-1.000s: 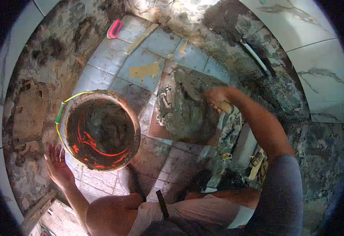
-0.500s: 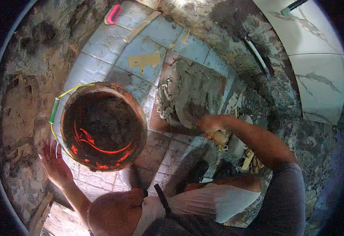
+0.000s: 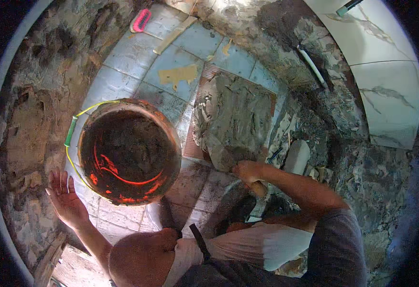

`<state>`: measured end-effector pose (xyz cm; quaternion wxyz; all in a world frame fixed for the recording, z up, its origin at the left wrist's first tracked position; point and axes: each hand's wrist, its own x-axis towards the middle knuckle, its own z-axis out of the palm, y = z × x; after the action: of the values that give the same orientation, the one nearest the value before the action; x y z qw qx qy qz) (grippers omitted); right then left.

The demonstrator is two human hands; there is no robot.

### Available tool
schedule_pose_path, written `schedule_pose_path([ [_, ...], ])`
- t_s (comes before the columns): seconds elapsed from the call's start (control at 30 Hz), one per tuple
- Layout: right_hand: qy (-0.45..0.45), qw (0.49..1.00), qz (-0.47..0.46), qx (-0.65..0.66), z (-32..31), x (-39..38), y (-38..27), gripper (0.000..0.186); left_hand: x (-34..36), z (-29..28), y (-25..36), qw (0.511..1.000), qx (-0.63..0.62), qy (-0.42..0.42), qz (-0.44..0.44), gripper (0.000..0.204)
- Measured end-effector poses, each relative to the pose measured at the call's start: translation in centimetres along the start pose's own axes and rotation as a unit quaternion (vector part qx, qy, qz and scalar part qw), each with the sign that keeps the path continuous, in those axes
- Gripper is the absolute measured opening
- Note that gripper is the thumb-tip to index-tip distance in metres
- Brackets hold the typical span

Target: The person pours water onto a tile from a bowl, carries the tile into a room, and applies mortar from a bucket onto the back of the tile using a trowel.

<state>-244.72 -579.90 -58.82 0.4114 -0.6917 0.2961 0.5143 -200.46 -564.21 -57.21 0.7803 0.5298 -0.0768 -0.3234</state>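
My right hand (image 3: 248, 172) is closed round the handle of a trowel (image 3: 258, 189), whose mortar-smeared blade lies at the near edge of a grey mortar layer (image 3: 238, 107). That mortar covers most of a tile (image 3: 194, 147), with its reddish-brown ribbed surface showing along the left and far edges. Left of the tile stands a round bucket (image 3: 175, 165), dark and crusted inside with orange-red patches. Its yellow wire handle carries a green grip (image 3: 70, 130). My left hand (image 3: 69, 203) is open beside the bucket's near left side, palm up, fingers spread, holding nothing.
A pink brush (image 3: 141, 20) lies at the far left of the tiled floor, with a flat strip (image 3: 175, 34) and a torn tan piece (image 3: 178, 74) nearer. White marbled tiles (image 3: 386, 103) cover part of the right side. A white tube (image 3: 312, 67) lies near them.
My right hand has drawn the trowel slightly nearer and to the left, and its blade now shows at the mortar's near edge. My left hand stays open in nearly the same place.
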Motion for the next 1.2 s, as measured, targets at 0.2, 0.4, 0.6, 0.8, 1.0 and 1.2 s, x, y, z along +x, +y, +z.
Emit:
schedule_pose_path([
  [0.2, 0.081, 0.990, -0.034, -0.112, 1.6, 0.4, 2.5, 0.048, -0.7, -0.2, 0.3, 1.000, -0.004, -0.008, 0.015, 0.050],
  [0.4, 0.059, 0.991, -0.001, 0.124, 4.0, -1.1, 6.8, 0.026, -0.7, -0.3, 0.2, 1.000, -0.002, -0.013, 0.019, 0.049],
  [0.6, 0.006, 0.983, -0.026, -0.182, 2.3, -2.3, 2.1, 0.030, -0.5, 0.5, 0.1, 1.000, 0.007, -0.007, 0.009, 0.048],
  [0.8, 0.273, 0.898, 0.178, -0.295, 0.7, -7.8, 4.1, 0.029, -0.4, -0.7, 0.8, 0.999, 0.037, 0.036, 0.014, 0.048],
  [1.0, 0.244, 0.897, 0.197, -0.311, -7.7, -5.1, 8.4, 0.023, -0.7, 1.0, 0.0, 0.999, 0.029, -0.008, 0.013, 0.048],
  [1.2, 0.275, 0.856, 0.247, -0.361, -15.0, -2.6, 11.7, 0.015, -0.8, -0.2, 0.5, 0.997, 0.048, 0.061, 0.017, 0.048],
])
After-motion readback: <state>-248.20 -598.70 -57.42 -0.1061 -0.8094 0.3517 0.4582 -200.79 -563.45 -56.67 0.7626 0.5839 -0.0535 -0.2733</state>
